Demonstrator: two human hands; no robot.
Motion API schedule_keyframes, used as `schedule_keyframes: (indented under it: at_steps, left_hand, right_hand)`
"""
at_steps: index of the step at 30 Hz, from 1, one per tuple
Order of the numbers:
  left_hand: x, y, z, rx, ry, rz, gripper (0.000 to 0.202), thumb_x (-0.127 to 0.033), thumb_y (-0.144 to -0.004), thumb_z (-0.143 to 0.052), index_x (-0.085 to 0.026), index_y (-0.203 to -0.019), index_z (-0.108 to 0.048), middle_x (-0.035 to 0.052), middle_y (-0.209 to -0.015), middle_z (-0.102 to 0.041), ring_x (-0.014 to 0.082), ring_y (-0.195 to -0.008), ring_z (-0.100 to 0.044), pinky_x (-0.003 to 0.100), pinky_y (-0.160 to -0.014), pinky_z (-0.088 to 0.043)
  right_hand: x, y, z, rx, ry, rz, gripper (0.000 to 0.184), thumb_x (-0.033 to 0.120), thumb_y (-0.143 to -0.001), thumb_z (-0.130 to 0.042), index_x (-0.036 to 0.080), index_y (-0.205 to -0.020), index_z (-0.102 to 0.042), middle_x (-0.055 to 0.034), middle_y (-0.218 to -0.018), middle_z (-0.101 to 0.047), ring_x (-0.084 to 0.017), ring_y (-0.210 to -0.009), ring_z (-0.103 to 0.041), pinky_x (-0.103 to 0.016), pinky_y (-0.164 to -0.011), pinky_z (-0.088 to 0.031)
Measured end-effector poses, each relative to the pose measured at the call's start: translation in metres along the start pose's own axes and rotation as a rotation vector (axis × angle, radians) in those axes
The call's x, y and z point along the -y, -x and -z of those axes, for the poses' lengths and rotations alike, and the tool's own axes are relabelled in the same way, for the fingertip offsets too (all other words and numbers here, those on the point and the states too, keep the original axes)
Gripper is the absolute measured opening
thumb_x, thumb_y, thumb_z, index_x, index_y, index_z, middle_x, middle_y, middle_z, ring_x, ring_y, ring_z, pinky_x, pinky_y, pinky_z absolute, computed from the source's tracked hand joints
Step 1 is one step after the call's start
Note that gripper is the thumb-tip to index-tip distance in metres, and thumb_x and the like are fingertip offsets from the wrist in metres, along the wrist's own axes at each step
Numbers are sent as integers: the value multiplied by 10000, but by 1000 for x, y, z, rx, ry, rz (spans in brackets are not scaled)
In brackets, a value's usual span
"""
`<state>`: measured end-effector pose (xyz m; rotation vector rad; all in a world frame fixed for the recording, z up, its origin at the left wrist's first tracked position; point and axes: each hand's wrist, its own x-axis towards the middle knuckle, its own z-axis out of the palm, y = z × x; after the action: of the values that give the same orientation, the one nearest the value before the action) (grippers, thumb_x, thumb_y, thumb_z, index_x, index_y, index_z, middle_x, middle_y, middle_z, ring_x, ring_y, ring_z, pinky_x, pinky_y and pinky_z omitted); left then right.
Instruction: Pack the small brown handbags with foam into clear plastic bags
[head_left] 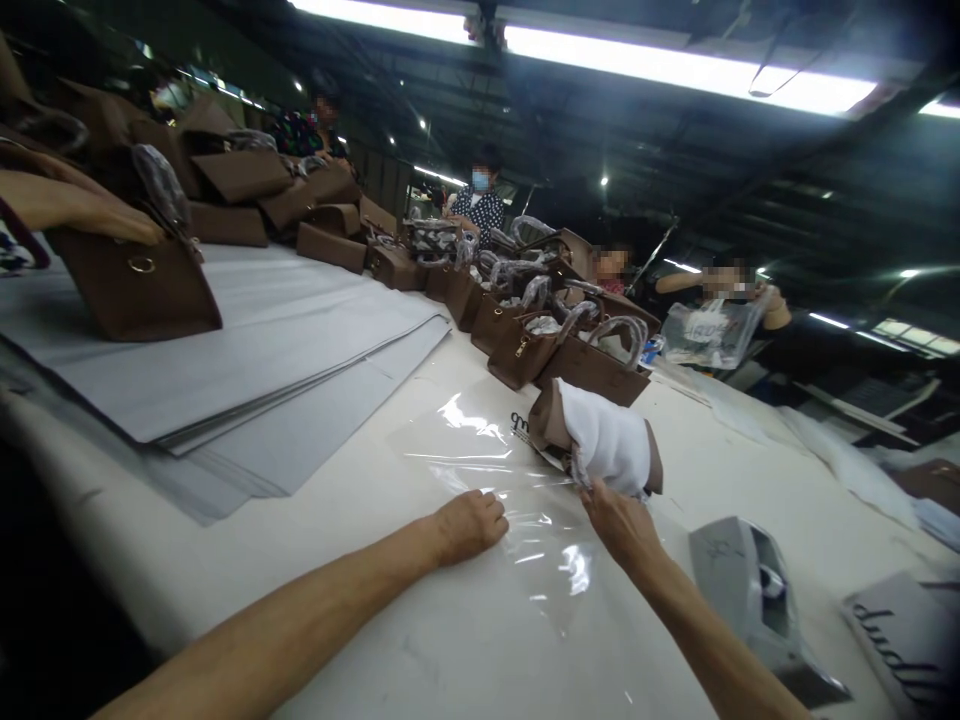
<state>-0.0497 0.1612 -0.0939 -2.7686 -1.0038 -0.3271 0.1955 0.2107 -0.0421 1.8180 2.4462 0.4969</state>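
Your left hand (469,525) presses one clear bag (495,470), fingers curled; your right hand (619,520) pinches one wrapped purse (600,445) on the white surface (360,560).

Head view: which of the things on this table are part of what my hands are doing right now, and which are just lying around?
In hand:
- left hand, pressing down the clear plastic bag
- right hand, gripping the brown handbag in white wrap at the bag's mouth

Lying about:
- grey paper sheets
- row of brown handbags
- grey tape dispenser
- a co-worker's hand on another handbag
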Motion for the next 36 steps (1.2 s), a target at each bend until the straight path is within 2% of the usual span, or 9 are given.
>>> schedule_keyframes:
  at_steps: [8,12,14,17,19,23,29,32,36]
  left_hand:
    - [-101,34,12,-61,44,-135,46,-158,-786,-508,-153,-748,-483,35,-693,-544,154,-598,-505,256,-437,-368]
    - [-143,42,8,-88,66,-111,166,-291,-812,-520,-154,-720,-495,28,-672,-534,155,-579,-505,257,-422,-355]
    - [-147,44,11,-69,122,-68,186,-337,-795,-544,-154,-784,-514,42,-754,-555,188,-679,-529,295,-494,-422]
    - [-140,56,17,-75,202,-7,117,-146,-794,-527,-141,-911,-523,71,-900,-576,202,-828,-528,336,-683,-472]
    - [-130,66,18,-112,259,-8,192,-38,-795,-466,-132,-951,-525,82,-946,-577,197,-882,-515,334,-773,-457]
    - [-107,78,10,-57,383,53,259,-5,-819,-341,-176,-801,-535,43,-836,-550,174,-779,-499,294,-664,-432]
    - [-119,46,26,117,304,203,265,-228,-895,-323,-183,-742,-536,40,-789,-550,191,-790,-517,300,-647,-410]
    - [-141,17,38,268,294,280,232,-256,-883,-330,-176,-793,-528,46,-826,-562,198,-788,-550,287,-614,-408]
    - [-165,-7,47,415,323,296,226,-283,-874,-321,-176,-851,-518,56,-868,-563,222,-761,-584,311,-599,-410]
  right_hand:
    - [-38,15,5,-87,97,-84,364,369,-911,-304,119,-855,-562,-113,-599,-605,-283,-585,-618,-327,-506,-397]
    - [-36,5,5,-177,37,-113,328,347,-894,-365,100,-916,-579,-144,-705,-633,-295,-686,-609,-429,-647,-411]
    - [-29,12,11,-239,-7,-132,334,340,-880,-404,92,-1054,-545,-171,-879,-635,-310,-832,-583,-494,-762,-377]
    - [-14,53,26,-300,-78,-117,395,342,-880,-413,114,-1198,-464,-159,-1104,-568,-271,-1003,-513,-450,-869,-356]
    - [-3,97,34,-300,-128,-57,379,353,-877,-425,158,-1198,-475,-104,-1146,-552,-207,-1043,-492,-355,-907,-369]
    - [0,203,36,-285,-193,-35,260,319,-883,-424,219,-1088,-550,-32,-1076,-585,-141,-1018,-502,-279,-921,-386]
    - [-76,337,11,-174,-190,-603,413,445,-871,-396,144,-1117,-536,-107,-1155,-544,-187,-1110,-469,-324,-963,-379]
    - [-104,358,-5,-78,-147,-753,602,518,-830,-419,50,-1205,-470,-203,-1239,-468,-271,-1186,-402,-400,-976,-350]
    - [-119,334,-24,3,-110,-948,814,594,-797,-396,-8,-1333,-278,-302,-1331,-302,-374,-1267,-244,-546,-945,-287]
